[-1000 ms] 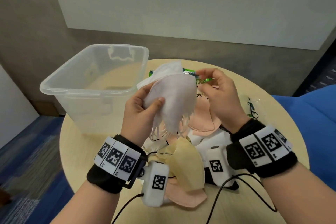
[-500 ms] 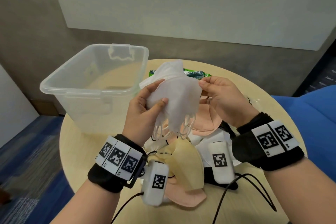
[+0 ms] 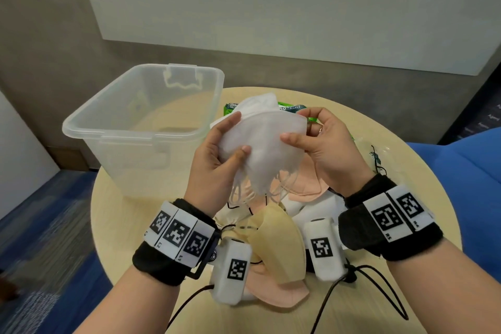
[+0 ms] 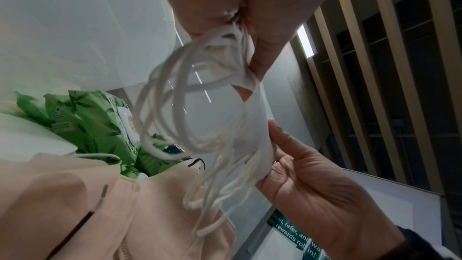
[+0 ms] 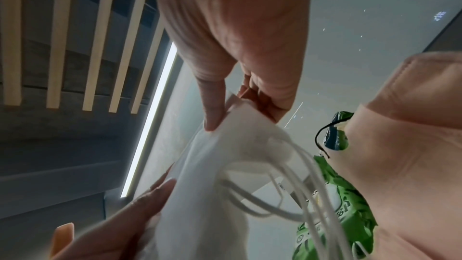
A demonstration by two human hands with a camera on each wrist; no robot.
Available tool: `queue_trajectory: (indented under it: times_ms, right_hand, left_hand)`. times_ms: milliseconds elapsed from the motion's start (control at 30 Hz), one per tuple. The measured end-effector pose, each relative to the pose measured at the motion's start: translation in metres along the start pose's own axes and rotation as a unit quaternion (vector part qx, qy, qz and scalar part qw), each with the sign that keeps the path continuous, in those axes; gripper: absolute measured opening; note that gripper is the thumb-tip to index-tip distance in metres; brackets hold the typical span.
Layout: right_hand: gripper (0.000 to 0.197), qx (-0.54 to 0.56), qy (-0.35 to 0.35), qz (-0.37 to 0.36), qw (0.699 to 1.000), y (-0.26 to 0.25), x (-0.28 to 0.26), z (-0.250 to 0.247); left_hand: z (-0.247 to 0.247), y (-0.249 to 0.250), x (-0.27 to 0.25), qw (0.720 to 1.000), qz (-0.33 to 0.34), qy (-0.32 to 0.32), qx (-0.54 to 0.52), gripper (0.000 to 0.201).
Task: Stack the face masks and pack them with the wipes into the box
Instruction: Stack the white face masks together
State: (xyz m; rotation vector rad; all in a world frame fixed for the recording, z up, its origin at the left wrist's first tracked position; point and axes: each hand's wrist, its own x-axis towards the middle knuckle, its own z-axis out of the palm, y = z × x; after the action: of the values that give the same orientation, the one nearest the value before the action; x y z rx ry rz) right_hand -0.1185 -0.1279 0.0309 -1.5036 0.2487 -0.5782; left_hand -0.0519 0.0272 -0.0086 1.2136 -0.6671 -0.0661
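Nearest the body, a loose heap of face masks lies at the near edge of the round table point(image 3: 122, 214): a peach mask point(image 3: 282, 294) close to the rim, a yellow mask point(image 3: 282, 241) overlapping it, and white ones partly hidden under the wrist cameras. A bare strip of tabletop runs along the near-left rim, between the heap and the table's edge. Above the heap, both hands hold a small stack of white masks point(image 3: 264, 149) up off the table. The left hand point(image 3: 214, 160) grips its left side, thumb across the front and fingers curled behind; the right hand point(image 3: 330, 144) pinches the right edge between thumb and fingertips. The white ear loops point(image 4: 190, 106) hang free below the stack in a tangle, dangling over another peach mask point(image 3: 309, 179) that lies on the table under the hands. Beyond the hands, the green pack of wipes point(image 3: 287, 109) lies on the table, mostly hidden behind the stack in the head view, just right of the box. The clear plastic box point(image 3: 108, 133) stands open on the far left of the table, its left side overhanging the table's rim. Its right wall is near the left hand, with a small gap between them.
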Motion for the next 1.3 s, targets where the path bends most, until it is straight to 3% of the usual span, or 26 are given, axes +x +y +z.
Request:
queue_trajectory:
  times_ms: [133,400,633,933,1033,1100,1200,1300]
  right_hand:
    - [0.023,0.013,-0.013,-0.004,1.0,-0.003,-0.003,-0.002]
    - [0.012,0.017,0.028,-0.036,0.999,-0.002,-0.006,-0.004]
    - [0.019,0.006,0.051,-0.066,0.997,-0.001,-0.008,-0.007]
    - [0.013,-0.006,0.07,-0.067,0.995,-0.004,-0.003,-0.022]
    - [0.015,-0.02,0.114,-0.069,0.991,-0.008,0.002,-0.03]
    - [0.017,-0.046,0.191,-0.104,0.975,-0.015,0.006,-0.035]
    - [0.022,-0.101,0.308,-0.238,0.916,-0.03,0.005,-0.036]
    - [0.023,-0.164,0.261,-0.352,0.884,-0.035,-0.005,-0.019]
  left_hand:
    - [0.0,0.0,0.0,1.0,0.003,-0.001,0.001,0.044]
    - [0.001,0.002,0.0,1.0,-0.002,0.001,-0.012,0.046]
    - [0.003,0.004,-0.001,1.0,-0.006,-0.001,-0.027,0.049]
    - [-0.001,0.0,-0.002,1.0,-0.005,-0.003,-0.008,0.046]
    - [-0.003,-0.003,-0.001,1.0,0.001,-0.006,0.006,0.045]
    - [-0.005,-0.005,-0.001,1.0,-0.002,-0.007,0.019,0.044]
    - [-0.005,-0.007,-0.002,0.998,-0.003,-0.009,0.058,0.045]
    - [0.0,-0.006,-0.002,0.998,0.0,-0.012,0.065,0.042]
